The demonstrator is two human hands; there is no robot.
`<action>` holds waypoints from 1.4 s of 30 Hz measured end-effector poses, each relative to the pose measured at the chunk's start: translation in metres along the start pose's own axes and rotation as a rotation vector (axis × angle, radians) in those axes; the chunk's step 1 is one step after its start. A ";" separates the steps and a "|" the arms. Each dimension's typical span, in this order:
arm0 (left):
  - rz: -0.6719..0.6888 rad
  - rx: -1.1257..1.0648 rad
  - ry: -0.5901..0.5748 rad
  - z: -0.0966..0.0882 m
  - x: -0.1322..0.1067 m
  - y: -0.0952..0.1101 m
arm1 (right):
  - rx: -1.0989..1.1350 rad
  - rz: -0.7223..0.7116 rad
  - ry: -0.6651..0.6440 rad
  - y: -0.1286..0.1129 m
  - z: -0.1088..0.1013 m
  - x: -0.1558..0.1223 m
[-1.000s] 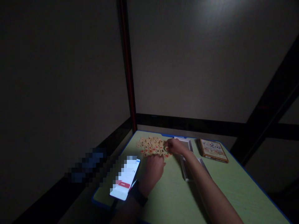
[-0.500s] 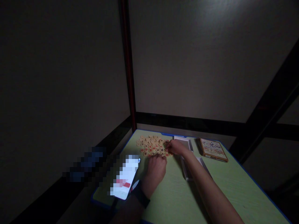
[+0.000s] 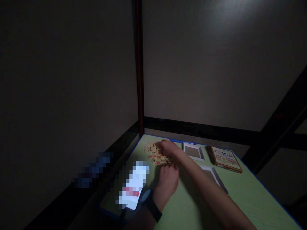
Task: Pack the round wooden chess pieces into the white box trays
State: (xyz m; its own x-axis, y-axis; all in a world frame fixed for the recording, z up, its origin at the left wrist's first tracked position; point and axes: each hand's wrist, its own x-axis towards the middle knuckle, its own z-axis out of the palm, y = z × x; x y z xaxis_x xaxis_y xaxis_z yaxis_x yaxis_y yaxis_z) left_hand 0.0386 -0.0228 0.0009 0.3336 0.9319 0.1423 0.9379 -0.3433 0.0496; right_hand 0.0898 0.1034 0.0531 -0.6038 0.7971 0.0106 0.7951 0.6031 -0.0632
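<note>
Round wooden Chinese chess pieces [image 3: 157, 157] with red and black characters lie grouped on the green table, those at the far left loosely heaped and the nearer ones spread flat. My right hand [image 3: 168, 147] reaches over the far side of the group, fingers curled down in a pinch at the pieces. At the near right edge, my left hand [image 3: 169, 179], wearing a dark watch [image 3: 151, 204], rests with its fingers bent and close together against pieces. The back of the hand hides what its fingertips hold, if anything.
A lit phone [image 3: 134, 188] lies left of my left hand. Right of the pieces are a shallow white tray [image 3: 202, 155] and a second tray [image 3: 219, 180], partly behind my right forearm. A printed box [image 3: 225, 159] lies further right. Walls stand behind the table [image 3: 254, 198].
My right hand has moved left and away from me, from the right side of the pieces to over the heap. My left hand stays at the near edge. The view has shifted slightly.
</note>
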 end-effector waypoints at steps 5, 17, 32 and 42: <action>0.017 -0.009 -0.004 0.000 0.000 0.001 | -0.061 -0.019 -0.062 -0.007 0.002 0.005; 0.007 -0.047 -0.018 0.001 0.001 0.000 | -0.116 -0.001 -0.132 -0.019 -0.005 0.008; -0.221 -0.028 0.312 0.004 0.003 -0.011 | 0.219 0.068 0.107 0.009 0.008 -0.016; -0.223 -0.396 0.529 -0.005 0.010 -0.018 | 1.650 0.118 -0.060 0.038 0.018 -0.067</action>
State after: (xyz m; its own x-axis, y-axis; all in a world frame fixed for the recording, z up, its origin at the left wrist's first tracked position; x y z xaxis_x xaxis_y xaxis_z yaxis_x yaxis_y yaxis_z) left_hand 0.0247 -0.0076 0.0060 -0.0483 0.8374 0.5445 0.8400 -0.2609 0.4757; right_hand 0.1592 0.0721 0.0319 -0.5808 0.8073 -0.1046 -0.0559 -0.1677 -0.9842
